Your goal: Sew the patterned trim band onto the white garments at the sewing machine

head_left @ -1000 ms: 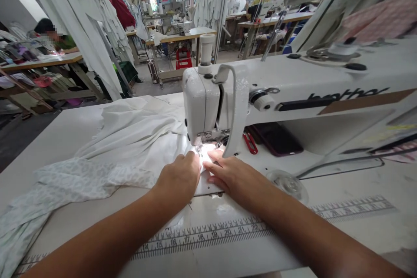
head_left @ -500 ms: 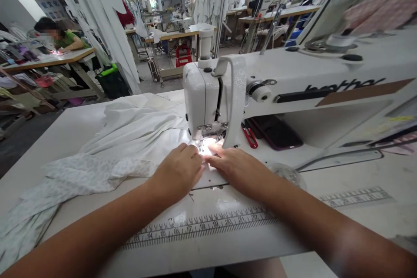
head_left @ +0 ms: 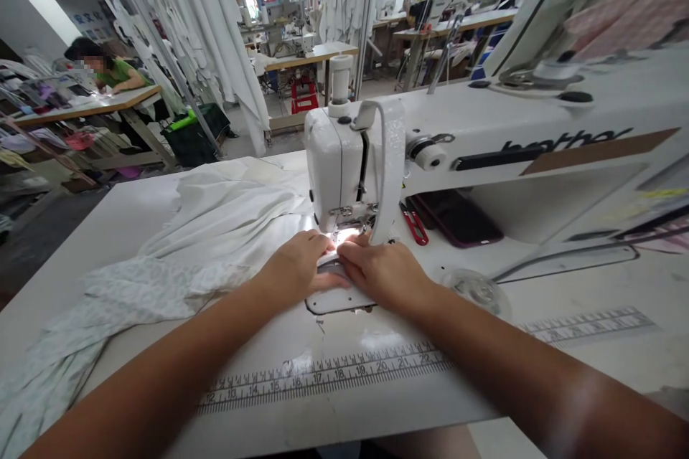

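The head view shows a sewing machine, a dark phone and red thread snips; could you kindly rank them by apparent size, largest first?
1. White sewing machine
2. Dark phone
3. Red thread snips

The phone and snips lie side by side, so their order looks sure.

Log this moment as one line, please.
left hand: on white fabric | right hand: beside presser foot | red thread snips: on machine table

The white metal sewing machine (head_left: pixel 334 172) is marked with a brown stripe. To its left, a long soft cloth (head_left: pixel 134 294) is patterned with pale green spots. To its right, small red thread snips (head_left: pixel 414 223) and a flat dark purple phone (head_left: pixel 455 221) are seen.
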`<state>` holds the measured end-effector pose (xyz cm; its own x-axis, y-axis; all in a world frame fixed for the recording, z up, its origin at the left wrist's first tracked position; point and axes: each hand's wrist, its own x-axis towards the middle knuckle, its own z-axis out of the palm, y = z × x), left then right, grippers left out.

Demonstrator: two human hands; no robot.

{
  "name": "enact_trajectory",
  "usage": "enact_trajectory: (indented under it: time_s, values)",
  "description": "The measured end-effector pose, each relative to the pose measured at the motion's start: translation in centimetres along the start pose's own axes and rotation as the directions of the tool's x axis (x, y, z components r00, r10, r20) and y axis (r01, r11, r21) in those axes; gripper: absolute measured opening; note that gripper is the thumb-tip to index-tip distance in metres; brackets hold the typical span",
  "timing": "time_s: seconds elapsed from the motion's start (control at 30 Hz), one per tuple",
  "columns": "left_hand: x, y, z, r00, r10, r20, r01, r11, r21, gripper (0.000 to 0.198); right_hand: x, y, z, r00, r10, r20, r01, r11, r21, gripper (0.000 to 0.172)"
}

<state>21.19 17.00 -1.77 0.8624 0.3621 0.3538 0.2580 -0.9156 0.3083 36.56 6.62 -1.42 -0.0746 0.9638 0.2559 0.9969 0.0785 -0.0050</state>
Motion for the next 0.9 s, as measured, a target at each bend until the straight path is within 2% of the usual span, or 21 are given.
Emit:
enact_trajectory:
  time_s: [0.07, 0.13, 0.2, 0.27, 0.37, 0.47, 0.67, 0.9]
  values:
    - [0.6, -0.2, 0.5, 1.0, 0.003, 0.021, -0.006, 0.987, 0.163, 0.033, 0.0, 0.1, -0.1, 1.0, 0.031, -0.008, -0.031, 1.0, -0.006, 0.023]
    - [1.1, -0.6, 0.8, 0.997, 0.027, 0.07, -0.045, 0.962, 0.268, 0.022, -0.1, 0.2, -0.3, 0.998, 0.054, -0.011, -0.054, 0.998, -0.013, 0.024]
    - [1.4, -0.9, 0.7, 0.99, 0.072, 0.119, -0.104, 0.951, 0.291, 0.014, -0.2, 0.3, -0.3, 0.998, 0.063, -0.008, -0.063, 0.998, -0.02, 0.019]
    - [1.3, -1.2, 0.3, 0.974, 0.175, 0.145, -0.213, 0.925, 0.315, 0.017, -0.3, 0.4, -0.3, 0.999, 0.046, -0.001, -0.046, 0.999, -0.026, 0.016]
    - [0.8, -1.1, -0.3, 0.912, 0.389, 0.128, -0.407, 0.826, 0.39, 0.024, -0.3, 0.8, -0.2, 1.0, -0.017, 0.016, 0.018, 0.999, -0.036, 0.018]
    - [0.0, -0.5, -0.3, 0.87, 0.487, 0.074, -0.469, 0.771, 0.431, 0.023, -0.5, 1.4, -0.4, 0.997, -0.077, 0.028, 0.078, 0.996, -0.048, 0.019]
    - [-1.4, 0.6, 0.4, 0.893, 0.446, 0.052, -0.425, 0.801, 0.423, 0.017, -0.9, 2.0, -1.2, 0.985, -0.163, 0.051, 0.166, 0.984, -0.065, 0.018]
    - [-1.3, 0.1, 0.6, 0.907, 0.418, 0.052, -0.404, 0.829, 0.386, 0.018, -0.2, 2.0, -1.6, 0.98, -0.176, 0.092, 0.187, 0.974, -0.126, 0.024]
